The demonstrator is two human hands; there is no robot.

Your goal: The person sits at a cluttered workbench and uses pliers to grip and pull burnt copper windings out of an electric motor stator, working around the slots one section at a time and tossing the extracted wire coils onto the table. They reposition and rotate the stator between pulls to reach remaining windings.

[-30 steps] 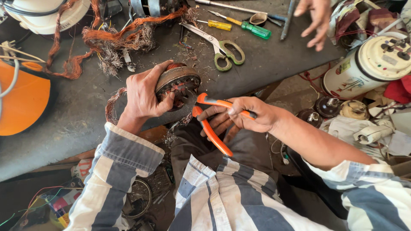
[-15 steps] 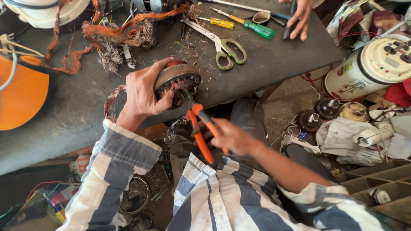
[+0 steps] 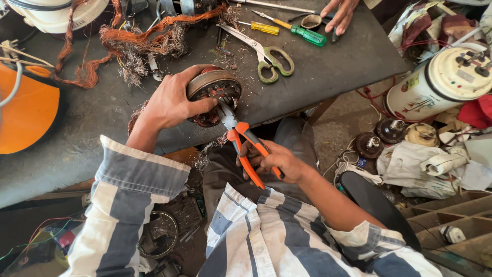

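Beside motor (image 3: 214,95): scissors (image 3: 266,57), screwdrivers (image 3: 306,35)

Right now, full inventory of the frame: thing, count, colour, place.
motor stator: 1, rusty brown, table edge, in left hand
pliers: 1, orange handles, tip at the stator
scissors: 1, olive handles, on table
screwdrivers: 2, green and yellow handles, table top
copper wire tangle: 1 heap, orange-brown, table top left
orange disc: 1, orange, left edge
white appliance: 1, white, floor right
round parts: several, dark, floor right
table: 1, dark grey
another person's hand: 1, top edge
left hand: grips stator
right hand: holds pliers
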